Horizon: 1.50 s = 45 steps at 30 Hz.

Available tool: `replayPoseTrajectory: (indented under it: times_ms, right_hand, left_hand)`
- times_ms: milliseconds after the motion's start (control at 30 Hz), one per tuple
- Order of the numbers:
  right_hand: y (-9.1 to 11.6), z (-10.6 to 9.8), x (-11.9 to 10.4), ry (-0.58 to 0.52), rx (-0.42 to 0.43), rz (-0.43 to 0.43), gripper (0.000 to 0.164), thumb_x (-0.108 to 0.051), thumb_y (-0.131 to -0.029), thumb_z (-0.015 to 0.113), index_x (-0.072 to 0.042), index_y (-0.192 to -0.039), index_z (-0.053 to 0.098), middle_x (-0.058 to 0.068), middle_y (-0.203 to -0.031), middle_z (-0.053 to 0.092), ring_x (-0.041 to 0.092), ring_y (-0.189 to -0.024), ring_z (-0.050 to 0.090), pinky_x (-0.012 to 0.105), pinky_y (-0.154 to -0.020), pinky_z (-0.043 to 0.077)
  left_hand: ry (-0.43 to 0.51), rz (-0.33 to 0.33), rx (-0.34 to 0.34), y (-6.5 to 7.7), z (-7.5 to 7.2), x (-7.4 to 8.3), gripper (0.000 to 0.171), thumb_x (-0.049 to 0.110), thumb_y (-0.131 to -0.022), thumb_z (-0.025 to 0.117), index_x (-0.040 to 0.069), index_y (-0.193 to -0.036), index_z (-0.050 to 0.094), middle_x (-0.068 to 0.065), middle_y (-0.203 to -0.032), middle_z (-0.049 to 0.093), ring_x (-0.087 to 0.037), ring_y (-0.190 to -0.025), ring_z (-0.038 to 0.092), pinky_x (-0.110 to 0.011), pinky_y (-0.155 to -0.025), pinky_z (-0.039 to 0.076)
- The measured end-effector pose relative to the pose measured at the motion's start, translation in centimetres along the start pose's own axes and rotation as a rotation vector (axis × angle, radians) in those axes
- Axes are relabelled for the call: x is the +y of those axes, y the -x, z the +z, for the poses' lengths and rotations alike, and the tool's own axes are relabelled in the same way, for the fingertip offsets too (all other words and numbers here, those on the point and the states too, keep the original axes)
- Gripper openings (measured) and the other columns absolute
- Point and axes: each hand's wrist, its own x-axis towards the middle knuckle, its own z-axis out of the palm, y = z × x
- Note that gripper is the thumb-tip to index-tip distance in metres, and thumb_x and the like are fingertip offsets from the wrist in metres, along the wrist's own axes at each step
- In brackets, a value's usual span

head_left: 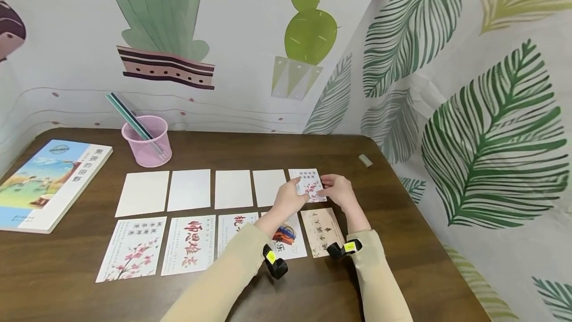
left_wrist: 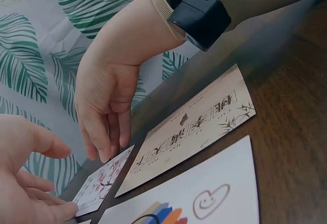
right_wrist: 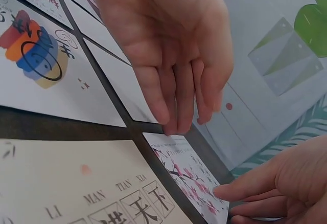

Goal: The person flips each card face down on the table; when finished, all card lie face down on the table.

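Observation:
A small card with pink blossom lies at the right end of the back row, its printed side up. My left hand is at its left edge, fingertips touching there, fingers fairly straight and thumb apart in the left wrist view. At the opposite edge is my right hand; its thumb rests on the card's border in the right wrist view, other fingers just beyond the edge. Neither hand lifts the card. A beige card with dark characters lies just in front. Beside it, a card with coloured stripes is partly hidden by my left arm.
Several blank white cards continue the back row leftward. The front row has a blossom card and cards with red characters. Farther back are a pink pen cup, a book and a small grey block.

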Motion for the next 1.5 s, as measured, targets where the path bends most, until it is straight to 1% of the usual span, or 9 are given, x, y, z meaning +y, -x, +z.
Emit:
replayPoseTrajectory:
  times_ms: [167, 267, 400, 500, 733, 900, 1033, 1267, 1500]
  right_hand:
    - [0.1, 0.1, -0.3, 0.025, -0.015, -0.012, 0.049, -0.001, -0.08, 0.074, 0.007, -0.126, 0.06, 0.025, -0.124, 0.064, 0.036, -0.114, 0.063, 0.041, -0.091, 0.055]
    - [0.1, 0.1, -0.2, 0.011, -0.013, -0.009, 0.049, 0.0, -0.08, 0.074, 0.007, -0.126, 0.059, 0.025, -0.122, 0.064, 0.036, -0.112, 0.063, 0.041, -0.09, 0.055]
    - [0.0, 0.0, 0.0, -0.044, 0.003, 0.002, 0.049, 0.001, -0.08, 0.074, 0.007, -0.126, 0.058, 0.025, -0.124, 0.063, 0.037, -0.113, 0.062, 0.042, -0.092, 0.054]
    - [-0.1, 0.1, 0.2, -0.121, 0.014, 0.004, 0.05, 0.002, -0.081, 0.072, 0.007, -0.128, 0.056, 0.026, -0.126, 0.061, 0.038, -0.114, 0.061, 0.043, -0.093, 0.054]
    - [-0.6, 0.4, 0.9, -0.309, 0.004, 0.055, 0.057, 0.001, -0.085, 0.068, 0.005, -0.138, 0.047, 0.026, -0.133, 0.055, 0.032, -0.116, 0.057, 0.026, -0.086, 0.05]
    - [-0.9, 0.7, 1.2, -0.412, -0.065, 0.111, 0.058, -0.004, -0.088, 0.068, 0.009, -0.139, 0.044, 0.028, -0.128, 0.057, 0.017, -0.093, 0.064, 0.018, -0.073, 0.053]
    - [-1.1, 1.0, 1.3, -0.421, -0.095, 0.114, 0.055, -0.007, -0.088, 0.068, 0.012, -0.135, 0.047, 0.026, -0.122, 0.063, 0.007, -0.079, 0.064, 0.017, -0.069, 0.053]
    - [-1.0, 1.0, 1.0, -0.435, -0.082, 0.091, 0.048, -0.004, -0.087, 0.068, 0.013, -0.129, 0.051, 0.022, -0.112, 0.068, 0.005, -0.075, 0.064, 0.017, -0.067, 0.054]
    - [-0.5, 0.1, -0.1, -0.461, -0.03, 0.03, 0.041, 0.0, -0.087, 0.065, 0.015, -0.123, 0.053, 0.011, -0.094, 0.068, 0.005, -0.071, 0.062, 0.016, -0.064, 0.053]
  left_hand:
    - [-0.025, -0.006, -0.009, -0.2, 0.0, -0.2, 0.06, 0.009, -0.087, 0.066, -0.006, -0.141, 0.045, -0.026, -0.135, 0.056, -0.037, -0.117, 0.06, -0.045, -0.095, 0.051]
    - [-0.035, -0.005, -0.015, -0.2, 0.1, -0.2, 0.06, 0.009, -0.087, 0.066, -0.006, -0.142, 0.045, -0.026, -0.132, 0.059, -0.037, -0.101, 0.066, -0.045, -0.092, 0.052]
    - [-0.045, 0.004, -0.013, -0.1, 0.2, -0.1, 0.059, 0.009, -0.088, 0.066, -0.007, -0.141, 0.045, -0.027, -0.132, 0.059, -0.037, -0.097, 0.066, -0.043, -0.088, 0.053]
    - [-0.059, 0.014, -0.002, -0.1, 0.3, -0.1, 0.058, 0.009, -0.087, 0.066, -0.008, -0.139, 0.047, -0.027, -0.134, 0.057, -0.038, -0.116, 0.06, -0.045, -0.095, 0.052]
    - [-0.078, 0.027, 0.005, -0.1, 0.4, -0.2, 0.056, 0.01, -0.088, 0.065, -0.009, -0.138, 0.047, -0.027, -0.136, 0.055, -0.04, -0.128, 0.052, -0.047, -0.105, 0.045]
    - [-0.071, 0.031, 0.011, -0.1, 0.5, -0.3, 0.056, 0.009, -0.088, 0.066, -0.009, -0.138, 0.047, -0.027, -0.137, 0.054, -0.039, -0.129, 0.051, -0.047, -0.105, 0.045]
    - [-0.07, 0.039, 0.017, -0.1, 0.6, -0.4, 0.056, 0.008, -0.087, 0.066, -0.011, -0.137, 0.048, -0.028, -0.136, 0.055, -0.039, -0.127, 0.053, -0.047, -0.102, 0.048]
    - [-0.082, 0.03, 0.019, -0.2, 0.5, -0.4, 0.056, 0.009, -0.088, 0.066, -0.01, -0.138, 0.048, -0.027, -0.136, 0.055, -0.039, -0.127, 0.052, -0.046, -0.104, 0.046]
    - [-0.09, 0.053, 0.066, -0.7, 0.1, 0.6, 0.053, 0.006, -0.087, 0.066, -0.004, -0.137, 0.051, -0.024, -0.126, 0.063, -0.034, -0.092, 0.066, -0.042, -0.082, 0.054]
